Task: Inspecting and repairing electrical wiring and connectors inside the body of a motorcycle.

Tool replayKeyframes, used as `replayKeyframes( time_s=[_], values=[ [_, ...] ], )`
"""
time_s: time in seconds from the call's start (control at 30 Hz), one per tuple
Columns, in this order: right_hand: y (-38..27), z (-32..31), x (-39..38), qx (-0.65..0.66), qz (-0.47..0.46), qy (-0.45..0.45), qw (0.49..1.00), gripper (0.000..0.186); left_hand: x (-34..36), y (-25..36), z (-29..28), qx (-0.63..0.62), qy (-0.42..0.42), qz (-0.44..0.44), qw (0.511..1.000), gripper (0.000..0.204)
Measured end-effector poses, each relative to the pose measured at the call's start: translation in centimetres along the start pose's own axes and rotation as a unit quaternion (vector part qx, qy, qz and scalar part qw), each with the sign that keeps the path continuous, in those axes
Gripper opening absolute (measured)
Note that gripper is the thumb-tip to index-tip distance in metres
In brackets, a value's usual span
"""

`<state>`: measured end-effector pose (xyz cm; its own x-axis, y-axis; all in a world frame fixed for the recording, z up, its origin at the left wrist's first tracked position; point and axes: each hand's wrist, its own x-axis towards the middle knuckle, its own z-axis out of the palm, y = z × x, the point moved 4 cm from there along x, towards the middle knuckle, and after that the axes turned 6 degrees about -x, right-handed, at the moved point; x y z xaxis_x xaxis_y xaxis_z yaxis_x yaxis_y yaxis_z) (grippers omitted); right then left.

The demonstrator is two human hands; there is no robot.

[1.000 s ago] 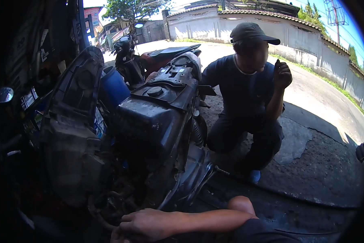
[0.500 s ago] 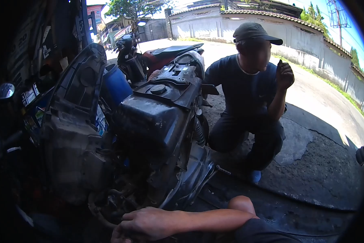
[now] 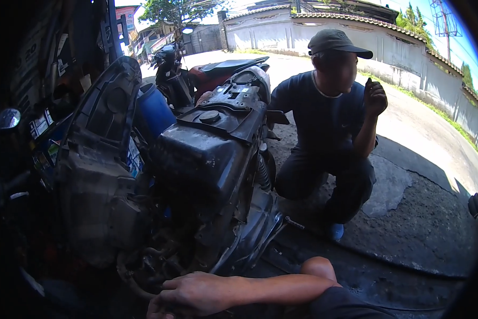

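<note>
My right hand (image 3: 192,294) is at the bottom of the view, back of the hand up, its forearm crossing in front of my bent knee (image 3: 320,267). Its fingers curl downward into shadow; what they hold, if anything, is hidden. It sits beside a curved pipe (image 3: 128,280) at the low end of a partly stripped scooter. A black tank (image 3: 196,154) with a round cap (image 3: 209,117) tops the scooter's bare frame. Left of the tank stands a large dark plastic body panel (image 3: 98,175). My left hand is out of view.
Another person (image 3: 324,122) crouches right of the scooter, one hand raised. A thin metal rod (image 3: 295,223) with a rounded end juts out near that person's shoe. Behind are a blue barrel (image 3: 155,112) and another scooter (image 3: 223,72). A tile-topped wall (image 3: 324,40) lines the road.
</note>
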<state>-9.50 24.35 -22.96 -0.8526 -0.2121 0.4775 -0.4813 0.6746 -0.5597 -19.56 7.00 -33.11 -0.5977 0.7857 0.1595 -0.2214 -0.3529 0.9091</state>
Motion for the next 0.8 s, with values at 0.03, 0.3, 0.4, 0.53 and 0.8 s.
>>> replayKeyframes(
  time_s=[0.03,0.3,0.4,0.53,0.8],
  values=[
    [0.0,0.2,0.0,0.000,0.007,-0.005,1.000,0.034,-0.1,0.1,-0.1,0.002,-0.001,-0.004,1.000,0.056],
    [0.1,0.0,0.1,0.000,0.001,-0.012,1.000,0.034,0.4,0.5,0.8,0.014,-0.008,0.004,1.000,0.057],
    [-0.1,-0.2,0.1,-0.001,0.007,-0.011,1.000,0.035,0.2,0.8,1.5,0.029,0.003,0.013,0.999,0.057],
    [0.1,-0.2,-0.3,0.009,0.056,-0.046,0.997,0.037,0.2,0.6,1.9,0.029,0.006,0.008,1.000,0.057],
    [-0.2,-0.3,0.5,-0.045,0.034,-0.040,0.998,0.040,-0.2,1.4,1.9,-0.014,0.034,0.016,0.999,0.060]
  ],
)
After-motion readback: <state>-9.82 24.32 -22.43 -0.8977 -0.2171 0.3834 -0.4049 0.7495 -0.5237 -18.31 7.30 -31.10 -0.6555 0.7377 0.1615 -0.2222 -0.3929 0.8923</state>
